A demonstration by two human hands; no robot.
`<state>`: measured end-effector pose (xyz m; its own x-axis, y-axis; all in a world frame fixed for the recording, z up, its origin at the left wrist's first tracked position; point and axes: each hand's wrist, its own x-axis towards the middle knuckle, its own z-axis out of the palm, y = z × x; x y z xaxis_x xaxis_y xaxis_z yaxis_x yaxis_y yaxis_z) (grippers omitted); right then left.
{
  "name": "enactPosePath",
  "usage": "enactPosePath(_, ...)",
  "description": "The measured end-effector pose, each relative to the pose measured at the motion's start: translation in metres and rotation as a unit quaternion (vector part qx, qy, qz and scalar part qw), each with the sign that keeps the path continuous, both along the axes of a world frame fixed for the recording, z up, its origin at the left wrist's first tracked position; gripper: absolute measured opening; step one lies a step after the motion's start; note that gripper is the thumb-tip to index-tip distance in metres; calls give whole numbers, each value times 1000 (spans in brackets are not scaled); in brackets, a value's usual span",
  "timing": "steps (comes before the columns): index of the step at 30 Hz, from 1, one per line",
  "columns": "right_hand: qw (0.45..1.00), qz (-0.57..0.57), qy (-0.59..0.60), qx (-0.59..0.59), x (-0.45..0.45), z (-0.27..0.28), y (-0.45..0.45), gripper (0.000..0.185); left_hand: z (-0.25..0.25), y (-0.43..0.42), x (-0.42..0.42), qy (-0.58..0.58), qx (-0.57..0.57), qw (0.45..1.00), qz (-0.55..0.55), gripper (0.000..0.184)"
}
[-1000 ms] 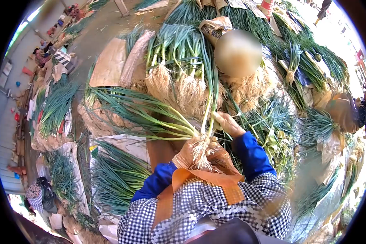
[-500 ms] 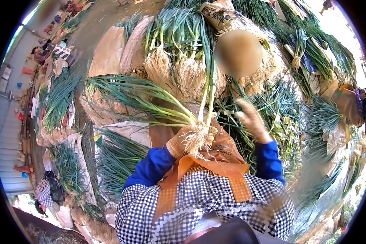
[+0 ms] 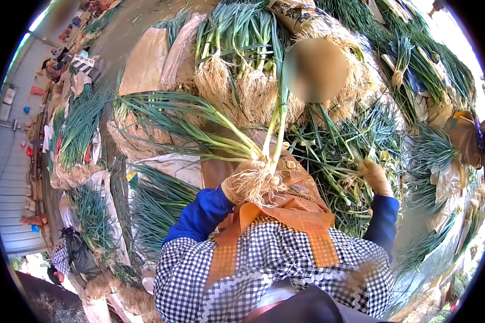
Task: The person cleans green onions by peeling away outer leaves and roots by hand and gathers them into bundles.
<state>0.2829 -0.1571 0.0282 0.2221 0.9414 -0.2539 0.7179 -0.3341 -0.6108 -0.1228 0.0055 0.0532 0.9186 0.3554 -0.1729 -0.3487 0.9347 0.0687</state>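
Note:
In the lower middle, my left hand (image 3: 237, 182) is closed round the bases of several green onions (image 3: 226, 141). Their pale roots (image 3: 258, 183) hang over the fingers, above an orange-brown apron (image 3: 302, 215). Some of these stalks fan out to the left and others point up. Off to the right, my right hand (image 3: 374, 175) is over a loose heap of green leaves and stalks (image 3: 342, 183). Its fingers look bent and touch or nearly touch the stalks; whether they hold anything is hard to make out.
Bundled onions with thick roots (image 3: 213, 81) stand ahead. More onions (image 3: 159, 202) lie on white sheeting at the left. Brown sacking (image 3: 144, 62) is at the upper left. A person (image 3: 61, 258) is at the lower left edge. A blurred round patch hides part of the upper middle.
My right hand has let go of the upright stalks beside my left hand and moved right, over the loose heap. My left hand still holds the onions in nearly the same place.

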Motion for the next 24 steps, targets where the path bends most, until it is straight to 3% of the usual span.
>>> enactPosePath(1,979,11,-193,-58,-1,-3,8,37,16,2,3,12,-3,1000,-25,25)
enactPosePath(2,928,-22,-337,-157,-54,54,34,45,26,2,4,25,-7,998,-50,25)
enactPosePath(3,984,-22,-165,-57,-70,46,47,47,25,4,0,59,-26,996,-59,25)
enactPosePath(4,999,-15,17,48,-86,37,62,50,50,2,5,2,33,999,-23,30)
enactPosePath(6,972,166,110,128,-130,68,100,48,101,11,6,-90,42,995,-10,32)
enactPosePath(8,951,271,86,122,-149,81,138,51,143,37,-18,-27,209,977,19,30)
enactPosePath(10,938,347,-21,-17,-153,96,183,47,187,56,-42,-19,290,952,98,31)
enactPosePath(11,938,303,-75,152,-146,78,211,42,205,63,-53,-20,318,937,140,32)
enactPosePath(12,938,235,-118,227,-134,64,242,37,223,69,-61,-22,343,922,179,33)
enactPosePath(13,929,160,-155,295,-128,62,272,34,238,74,-69,-24,362,907,215,34)
enactPosePath(14,943,72,-182,269,-130,88,296,35,251,78,-76,-25,375,893,248,34)
enactPosePath(16,944,96,-145,281,-114,81,335,38,269,84,-85,-21,395,868,301,36)
enactPosePath(17,935,127,-147,296,-102,31,376,43,273,85,-86,-15,397,859,322,37)
enactPosePath(19,926,159,-125,319,-100,-7,392,41,273,86,-80,5,395,850,348,38)
enactPosePath(21,905,238,-143,322,-95,13,361,32,253,85,-63,45,375,857,351,40)
enactPosePath(22,939,120,210,244,-103,30,325,28,234,82,-50,67,364,864,342,40)
enactPosePath(23,934,52,304,183,-119,76,284,34,213,80,-38,95,358,871,322,36)
enactPosePath(24,922,32,354,153,-121,82,257,34,185,80,-28,125,348,880,299,32)
